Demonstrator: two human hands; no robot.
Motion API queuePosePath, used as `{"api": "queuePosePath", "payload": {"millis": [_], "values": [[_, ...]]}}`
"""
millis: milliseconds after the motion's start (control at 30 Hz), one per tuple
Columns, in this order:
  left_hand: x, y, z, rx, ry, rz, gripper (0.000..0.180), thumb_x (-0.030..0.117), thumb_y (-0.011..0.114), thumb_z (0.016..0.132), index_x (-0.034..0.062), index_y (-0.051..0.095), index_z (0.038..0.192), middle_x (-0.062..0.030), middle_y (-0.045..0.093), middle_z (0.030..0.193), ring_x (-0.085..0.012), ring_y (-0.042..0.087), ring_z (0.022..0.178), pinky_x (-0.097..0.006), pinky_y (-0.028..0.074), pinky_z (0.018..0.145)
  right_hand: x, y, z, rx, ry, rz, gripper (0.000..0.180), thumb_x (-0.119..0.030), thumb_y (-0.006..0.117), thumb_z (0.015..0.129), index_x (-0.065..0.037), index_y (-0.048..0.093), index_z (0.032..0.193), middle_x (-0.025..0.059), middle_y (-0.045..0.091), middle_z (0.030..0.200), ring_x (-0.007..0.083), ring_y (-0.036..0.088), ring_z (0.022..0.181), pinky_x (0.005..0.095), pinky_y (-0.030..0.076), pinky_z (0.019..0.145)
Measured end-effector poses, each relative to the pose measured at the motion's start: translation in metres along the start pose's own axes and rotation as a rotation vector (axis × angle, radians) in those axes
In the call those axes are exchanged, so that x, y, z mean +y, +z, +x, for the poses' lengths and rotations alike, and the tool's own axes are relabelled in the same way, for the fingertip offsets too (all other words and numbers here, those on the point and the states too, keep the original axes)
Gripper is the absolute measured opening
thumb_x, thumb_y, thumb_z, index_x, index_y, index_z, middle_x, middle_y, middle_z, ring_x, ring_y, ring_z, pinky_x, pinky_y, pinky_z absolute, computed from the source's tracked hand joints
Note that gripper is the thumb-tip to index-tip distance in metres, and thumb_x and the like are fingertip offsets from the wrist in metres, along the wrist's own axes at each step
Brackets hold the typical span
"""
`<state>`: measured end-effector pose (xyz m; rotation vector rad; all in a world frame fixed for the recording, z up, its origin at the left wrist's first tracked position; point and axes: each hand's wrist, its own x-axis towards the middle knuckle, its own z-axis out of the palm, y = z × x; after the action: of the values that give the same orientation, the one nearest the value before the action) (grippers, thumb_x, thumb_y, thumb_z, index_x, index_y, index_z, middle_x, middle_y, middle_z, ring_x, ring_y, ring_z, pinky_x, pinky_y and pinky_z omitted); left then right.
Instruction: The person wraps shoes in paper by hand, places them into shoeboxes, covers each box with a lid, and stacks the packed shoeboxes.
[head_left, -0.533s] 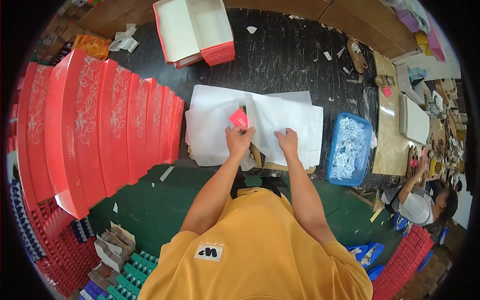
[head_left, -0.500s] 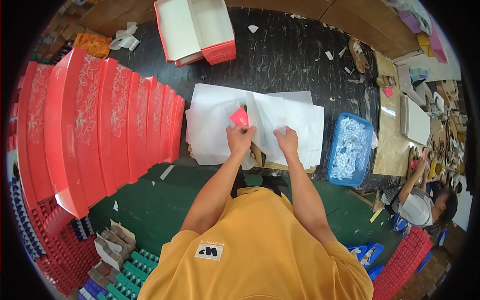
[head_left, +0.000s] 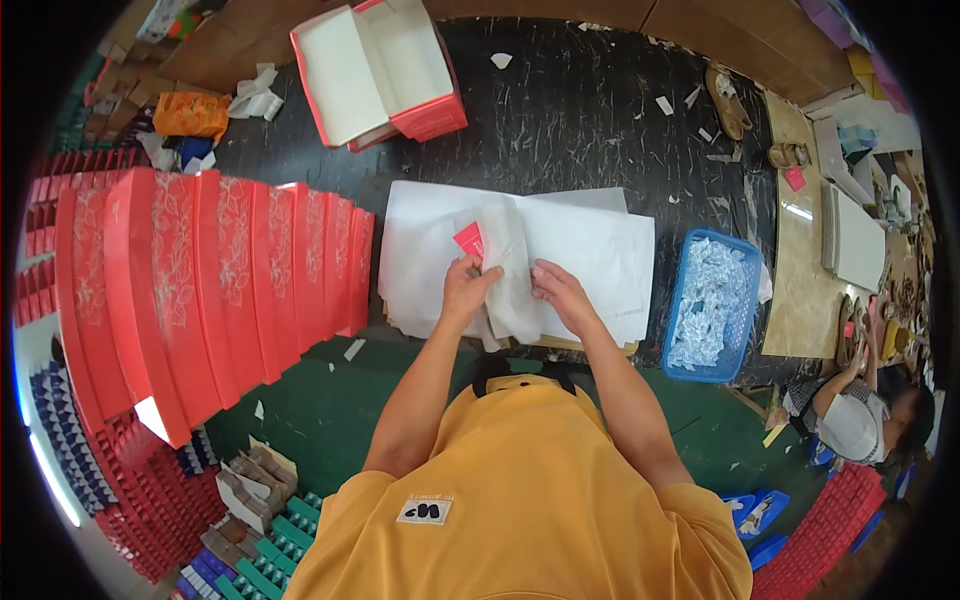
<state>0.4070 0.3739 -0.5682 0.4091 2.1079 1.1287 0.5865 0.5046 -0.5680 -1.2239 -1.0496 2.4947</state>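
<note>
A bundle in thin white tissue paper (head_left: 510, 262) lies slightly slanted on a stack of white paper sheets (head_left: 600, 235). What it wraps is now covered; a brown, sandal-like shape showed there earlier. At its upper left a red tag (head_left: 468, 239) sticks out. My left hand (head_left: 467, 290) is closed on the bundle's left side, thumb on top. On the opposite edge, my right hand (head_left: 563, 294) presses with bent fingers against the paper.
Red patterned boxes (head_left: 230, 270) stand in a row at left. An open red-and-white box (head_left: 380, 80) is at the back. On the right are a blue basket of crumpled white packets (head_left: 680, 360), sandals (head_left: 728, 103) and a co-worker (head_left: 850, 415).
The tissue paper has been folded over the brown sandal-like thing, hiding it. My right hand has moved slightly left, from the sheet's loose side to the bundle's edge.
</note>
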Motion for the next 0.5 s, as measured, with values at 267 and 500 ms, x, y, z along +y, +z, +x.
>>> {"api": "queuePosePath", "payload": {"millis": [267,500], "values": [[0.071,0.022,-0.002,-0.352,0.128,-0.156,0.044,0.025,0.079,0.089,0.0055,0.067,0.127,-0.0089,0.071,0.121,-0.0184,0.066,0.109,-0.031,0.053,0.086,-0.015,-0.024,-0.013,-0.146,0.199,0.508,0.055,-0.025,0.068,0.091,0.003,0.056,0.136,0.0175,0.068,0.125,0.0288,0.069,0.112,0.0421,0.054,0.102],[0.174,-0.138,0.156,1.019,0.643,0.556,0.080,0.031,0.083,0.085,-0.0041,0.041,0.143,-0.0275,0.044,0.145,-0.0419,0.040,0.140,-0.049,0.037,0.114,-0.039,-0.097,-0.030,0.205,0.146,0.355,0.060,-0.021,0.071,0.086,0.003,0.053,0.138,0.0174,0.067,0.126,0.0321,0.068,0.113,0.0456,0.054,0.103]]}}
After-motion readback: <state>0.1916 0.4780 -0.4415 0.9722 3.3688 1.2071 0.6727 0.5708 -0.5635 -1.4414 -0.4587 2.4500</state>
